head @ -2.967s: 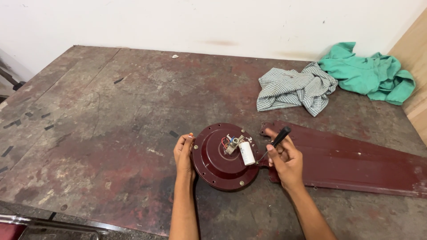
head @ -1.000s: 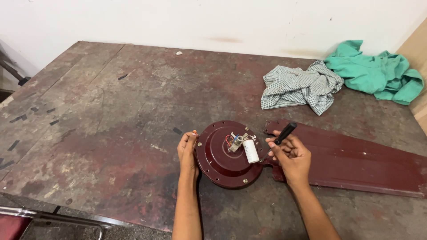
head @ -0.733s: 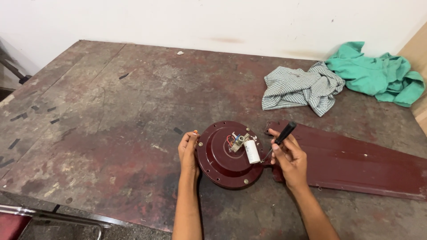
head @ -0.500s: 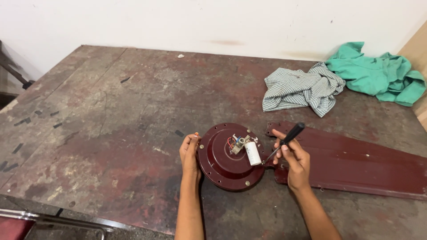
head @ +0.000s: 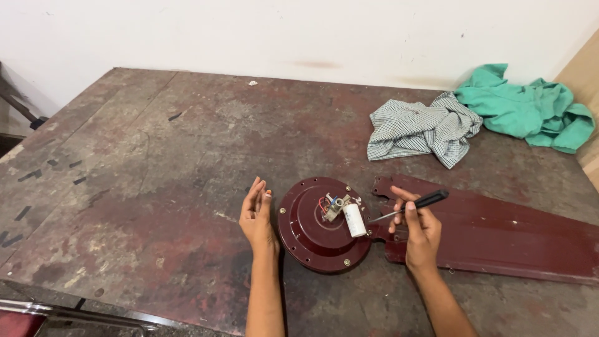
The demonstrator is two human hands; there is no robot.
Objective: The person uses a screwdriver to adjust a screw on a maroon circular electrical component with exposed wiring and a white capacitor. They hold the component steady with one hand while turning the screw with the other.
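Observation:
A dark red round fan motor housing [head: 315, 231] lies on the worn table [head: 150, 162], with a white cylindrical capacitor [head: 354, 219] and coloured wires at its centre. A dark red fan blade [head: 499, 234] stretches from the housing to the right. My left hand [head: 257, 216] is open, fingers straight, just left of the housing's rim and a little apart from it. My right hand [head: 419, 228] grips a black-handled screwdriver [head: 419, 203], its thin shaft pointing left toward the blade's bracket beside the capacitor.
A striped grey-white cloth [head: 419, 128] and a crumpled green cloth [head: 530, 109] lie at the table's far right. A white wall runs behind the table. A wooden board [head: 583, 81] leans at the right edge. A metal bar [head: 62, 312] shows at the lower left.
My left hand has come off the housing's rim and opened. My right hand has shifted slightly right with the screwdriver. The camera view has drifted a little.

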